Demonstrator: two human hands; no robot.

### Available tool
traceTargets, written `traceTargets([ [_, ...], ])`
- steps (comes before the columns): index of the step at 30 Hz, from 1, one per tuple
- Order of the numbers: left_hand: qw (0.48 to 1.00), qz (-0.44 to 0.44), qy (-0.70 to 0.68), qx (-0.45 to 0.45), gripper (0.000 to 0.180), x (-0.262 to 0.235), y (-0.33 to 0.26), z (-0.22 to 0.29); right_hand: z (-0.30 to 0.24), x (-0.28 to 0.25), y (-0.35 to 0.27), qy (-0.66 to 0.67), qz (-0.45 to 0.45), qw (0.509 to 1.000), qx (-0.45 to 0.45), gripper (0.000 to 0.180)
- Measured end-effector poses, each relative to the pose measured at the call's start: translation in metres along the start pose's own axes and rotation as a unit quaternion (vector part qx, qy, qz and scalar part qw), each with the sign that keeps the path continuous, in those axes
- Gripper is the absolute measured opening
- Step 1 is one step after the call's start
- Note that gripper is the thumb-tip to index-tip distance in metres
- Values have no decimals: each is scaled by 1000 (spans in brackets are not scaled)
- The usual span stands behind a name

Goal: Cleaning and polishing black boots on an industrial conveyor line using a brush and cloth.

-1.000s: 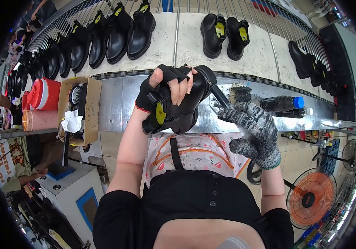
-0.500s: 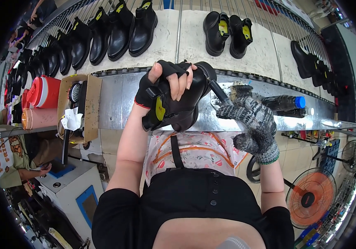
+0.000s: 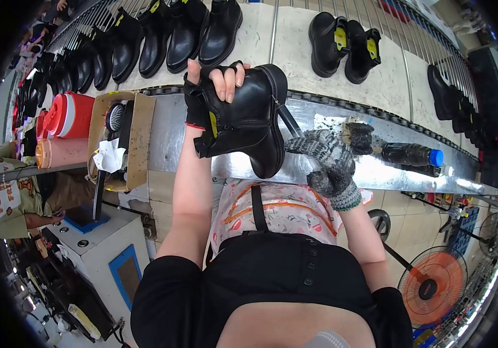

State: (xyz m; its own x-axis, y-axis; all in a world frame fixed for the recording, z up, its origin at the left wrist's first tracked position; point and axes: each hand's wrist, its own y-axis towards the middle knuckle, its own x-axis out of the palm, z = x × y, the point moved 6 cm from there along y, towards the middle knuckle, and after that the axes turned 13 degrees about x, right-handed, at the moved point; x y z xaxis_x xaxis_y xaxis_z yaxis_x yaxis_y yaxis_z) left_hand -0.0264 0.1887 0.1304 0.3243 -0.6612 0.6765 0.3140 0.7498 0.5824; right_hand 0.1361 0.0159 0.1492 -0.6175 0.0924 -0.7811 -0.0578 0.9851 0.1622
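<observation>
My left hand (image 3: 207, 86), in a black fingerless glove, grips a black ankle boot (image 3: 243, 129) by its upper. The boot is raised above the metal ledge, turned on its side with the sole to the right; a yellow lining shows at its opening. My right hand (image 3: 329, 163), in a grey knitted glove, is closed on a slim dark-handled tool (image 3: 288, 120). The tool's upper end meets the boot's edge where upper and sole join; its tip is too small to make out.
Black boots (image 3: 156, 49) line the conveyor (image 3: 287, 43) beyond a chain. On the ledge, a dark bottle with a blue cap (image 3: 436, 157) lies beside a blackened sponge-like block (image 3: 358, 138). Leftward stand a cardboard box (image 3: 140, 133) with a brush and a red jug (image 3: 70, 115). An orange fan (image 3: 432, 287) is at lower right.
The boot has turned in my left hand, showing more of its side, and moved slightly up. My right hand has shifted left, the tool staying along the sole edge. The view has shifted.
</observation>
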Motion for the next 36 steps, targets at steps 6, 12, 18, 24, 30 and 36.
traceTargets([
  [6, 998, 53, -23, 10, 74, -32, -5, 6, 15, 33, 4, 51, -31, 998, -4, 52],
  [12, 997, 76, -31, 14, 72, -48, -8, 7, 8, 32, 5, 74, -12, 997, 0, 48],
  [18, 995, 82, -45, 16, 74, -57, -9, 7, 28, 35, 1, 164, -113, 980, 24, 37],
  [24, 998, 57, -31, 11, 75, -69, -7, 6, 37, 21, -3, 144, -189, 971, 18, 32],
  [30, 996, 82, 16, 2, 72, -82, -9, 4, 48, 22, -24, 136, -197, 970, 49, 31],
  [36, 999, 18, 41, -6, 75, -111, -7, 5, 58, 28, -42, 250, -171, 947, 104, 31],
])
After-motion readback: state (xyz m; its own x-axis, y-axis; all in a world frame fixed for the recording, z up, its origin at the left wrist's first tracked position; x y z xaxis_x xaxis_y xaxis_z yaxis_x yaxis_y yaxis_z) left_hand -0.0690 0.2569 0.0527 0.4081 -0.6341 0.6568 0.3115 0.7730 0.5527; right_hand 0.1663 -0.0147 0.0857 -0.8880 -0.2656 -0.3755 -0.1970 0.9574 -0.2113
